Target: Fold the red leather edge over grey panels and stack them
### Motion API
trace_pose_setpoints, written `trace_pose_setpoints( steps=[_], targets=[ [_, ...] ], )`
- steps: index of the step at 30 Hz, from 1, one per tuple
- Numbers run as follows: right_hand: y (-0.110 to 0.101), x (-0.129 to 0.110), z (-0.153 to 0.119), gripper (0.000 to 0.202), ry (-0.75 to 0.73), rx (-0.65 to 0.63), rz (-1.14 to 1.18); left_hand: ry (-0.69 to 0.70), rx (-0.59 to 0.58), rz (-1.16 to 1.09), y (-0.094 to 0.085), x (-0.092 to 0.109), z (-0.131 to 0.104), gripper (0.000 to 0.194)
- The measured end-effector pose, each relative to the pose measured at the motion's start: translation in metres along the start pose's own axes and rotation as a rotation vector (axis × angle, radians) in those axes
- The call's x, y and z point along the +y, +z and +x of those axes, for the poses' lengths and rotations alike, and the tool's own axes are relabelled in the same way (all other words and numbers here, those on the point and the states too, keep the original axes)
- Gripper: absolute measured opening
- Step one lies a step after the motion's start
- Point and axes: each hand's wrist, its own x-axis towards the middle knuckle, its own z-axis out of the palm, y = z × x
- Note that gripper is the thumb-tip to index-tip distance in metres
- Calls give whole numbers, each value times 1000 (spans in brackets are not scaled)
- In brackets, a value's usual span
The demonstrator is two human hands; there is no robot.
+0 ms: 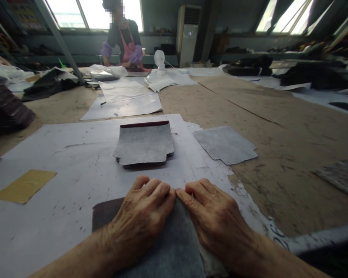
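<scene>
Both my hands press on a dark grey sheet piece [174, 247] lying on white paper at the table's near edge. My left hand [146, 210] has its fingers curled over the sheet's far edge, thumb toward the middle. Beside it, my right hand [216, 210] is curled on the same edge, its thumb tip nearly meeting the left one. What lies under the fingertips is hidden. Just beyond my hands sits a small stack of grey notched pieces [145, 144] with a dark red strip along its far edge. A single grey notched piece [224, 144] lies to the right.
A tan paper rectangle [24, 186] lies at left on the white paper [75, 154]. Dark stacked pieces [7, 108] stand at far left. Across the table a person in a pink apron [129, 44] works near a white tape roll [159, 58]. Dark material [316, 75] lies far right.
</scene>
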Motion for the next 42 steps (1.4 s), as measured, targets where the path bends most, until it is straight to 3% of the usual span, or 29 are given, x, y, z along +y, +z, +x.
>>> trace_pose_setpoints(
  steps=[6, 10, 15, 23, 26, 29, 31, 33, 36, 39, 42],
  targets=[
    [-2, 1, -1, 32, -54, -31, -53, -19, 63, -71, -13, -17, -17, 26],
    [-3, -1, -1, 37, -104, -50, -130, -10, 32, -69, -21, -25, -31, 29],
    [-4, -4, -1, 37, -199, -51, -169, 54, -2, -38, -19, -26, -34, 27],
    [-6, -11, 11, 36, -334, -107, -158, 37, -41, -23, -16, -27, -35, 28],
    [-9, 0, 10, 36, -243, -99, 17, 33, -28, -6, -15, -27, -35, 29],
    [-14, 20, 7, 29, -15, -62, 202, 38, -33, -1, -16, -27, -34, 30],
    [-17, 30, 9, 24, 177, -4, 218, 44, -41, -1, -16, -27, -34, 29],
    [-17, 30, 14, 23, 263, 72, 168, 49, -41, 1, -16, -27, -34, 29],
    [-9, 10, 24, 26, 123, 100, 93, 43, -43, 8, -16, -26, -34, 29],
    [4, -17, 30, 31, -89, 15, 15, 26, -68, 8, -17, -24, -33, 30],
    [14, -30, 28, 34, -163, -35, -67, 22, -104, -1, -19, -26, -34, 30]
  ],
)
